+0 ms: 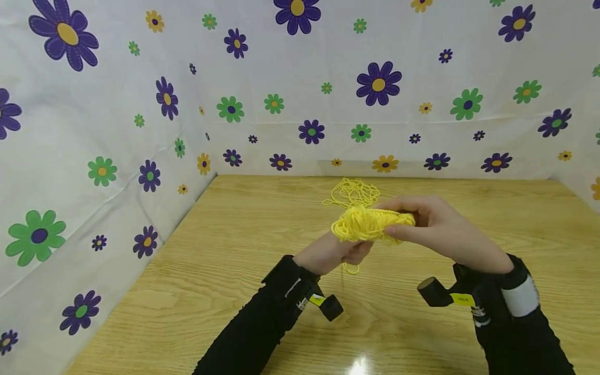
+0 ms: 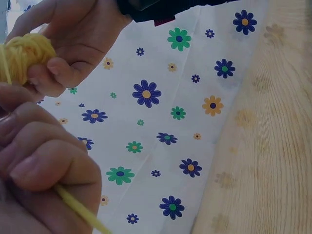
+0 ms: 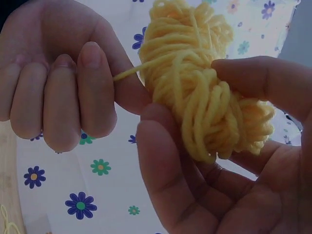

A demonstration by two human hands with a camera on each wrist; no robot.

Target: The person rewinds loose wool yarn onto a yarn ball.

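Observation:
A bundle of yellow yarn [image 1: 363,224] is held up above the table, wound into a thick skein. My right hand [image 1: 436,226] grips it from the right, thumb on the near side and fingers round the far side. Close by on the left, my left hand [image 3: 58,83] has its fingers curled round a single yarn strand [image 3: 129,72] that runs to the bundle. In the left wrist view a strand [image 2: 80,209] also comes out below that fist. Part of the left hand is hidden behind the bundle in the head view.
A loose tangle of yellow yarn [image 1: 353,192] lies on the wooden table [image 1: 234,219] behind the hands. A small loop of yarn [image 1: 350,269] shows below the left hand. A white flowered cloth [image 1: 262,62] hangs at the back and sides.

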